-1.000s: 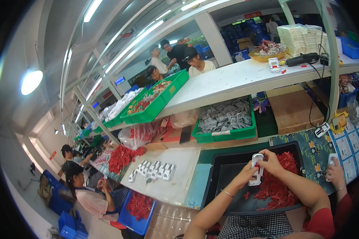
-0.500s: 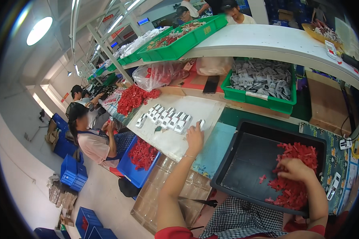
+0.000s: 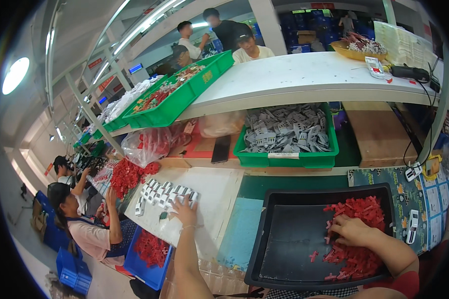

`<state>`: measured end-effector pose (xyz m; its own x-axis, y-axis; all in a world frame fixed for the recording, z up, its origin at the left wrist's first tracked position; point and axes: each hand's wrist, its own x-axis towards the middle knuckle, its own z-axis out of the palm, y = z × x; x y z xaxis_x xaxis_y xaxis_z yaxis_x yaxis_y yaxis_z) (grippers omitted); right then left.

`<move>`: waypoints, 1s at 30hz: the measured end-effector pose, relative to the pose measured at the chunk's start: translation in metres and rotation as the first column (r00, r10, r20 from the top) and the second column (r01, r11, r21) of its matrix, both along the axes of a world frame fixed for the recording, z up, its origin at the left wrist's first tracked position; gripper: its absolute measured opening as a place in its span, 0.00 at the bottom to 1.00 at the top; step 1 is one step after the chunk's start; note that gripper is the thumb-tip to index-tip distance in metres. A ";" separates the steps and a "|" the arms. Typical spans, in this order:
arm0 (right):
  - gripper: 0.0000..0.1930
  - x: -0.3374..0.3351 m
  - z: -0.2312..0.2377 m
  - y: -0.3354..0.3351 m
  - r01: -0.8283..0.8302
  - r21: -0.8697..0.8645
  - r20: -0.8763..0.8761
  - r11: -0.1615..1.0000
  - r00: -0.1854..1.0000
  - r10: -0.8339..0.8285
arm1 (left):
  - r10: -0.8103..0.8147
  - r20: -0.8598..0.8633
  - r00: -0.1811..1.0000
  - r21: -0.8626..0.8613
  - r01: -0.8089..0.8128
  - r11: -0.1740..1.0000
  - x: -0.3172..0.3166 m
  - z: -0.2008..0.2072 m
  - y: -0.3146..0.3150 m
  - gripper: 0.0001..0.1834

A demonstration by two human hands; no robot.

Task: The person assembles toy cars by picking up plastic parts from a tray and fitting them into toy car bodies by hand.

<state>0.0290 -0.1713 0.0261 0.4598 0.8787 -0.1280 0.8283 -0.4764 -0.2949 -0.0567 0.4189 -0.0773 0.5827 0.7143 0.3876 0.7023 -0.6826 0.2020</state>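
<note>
On the pale work board (image 3: pixel 219 187), my left hand (image 3: pixel 186 214) reaches out with its fingers spread. Its fingertips touch a white toy car (image 3: pixel 194 196) at the right end of a close-packed group of white toy cars (image 3: pixel 160 192). One more white car (image 3: pixel 140 206) lies apart at the group's left. My right hand (image 3: pixel 351 230) is in the black tray (image 3: pixel 284 199), fingers curled into a heap of small red plastic parts (image 3: pixel 361 209). The fingertips are partly hidden among those parts. A single red part (image 3: pixel 313 256) lies loose on the tray floor.
Behind the board stands a green bin (image 3: pixel 289 158) of grey parts, under a white shelf (image 3: pixel 294 82). A phone (image 3: pixel 221 149) lies beside it. Red parts (image 3: pixel 126 177) are heaped at the far left, near a seated co-worker (image 3: pixel 92 234). A blue bin (image 3: pixel 149 276) sits below.
My view has shifted. The white car by my left hand stood apart from the group; now it sits against the group's right end. My right hand remains in the red heap.
</note>
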 end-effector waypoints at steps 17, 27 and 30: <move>0.10 0.005 -0.003 0.012 -0.095 0.059 0.095 0.994 0.991 0.089 | -0.965 0.146 0.218 0.165 0.956 0.241 0.068 0.163 -0.331 0.21; 0.08 0.016 -0.057 0.043 0.066 0.620 -0.129 0.781 0.991 0.019 | -0.724 0.108 -0.682 -0.150 0.708 -0.690 0.104 0.134 -0.661 0.29; 0.09 -0.006 -0.035 0.022 -0.006 0.565 -0.246 0.825 0.953 0.176 | -0.550 0.011 -0.835 -0.071 0.548 -0.833 0.125 0.055 -0.738 0.26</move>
<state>0.0231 -0.1496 -0.0086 0.3941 0.8744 0.2829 0.7031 -0.0887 -0.7056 0.0680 -0.3186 -0.0218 -0.0764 -0.9365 0.3423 -0.9509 0.1717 0.2574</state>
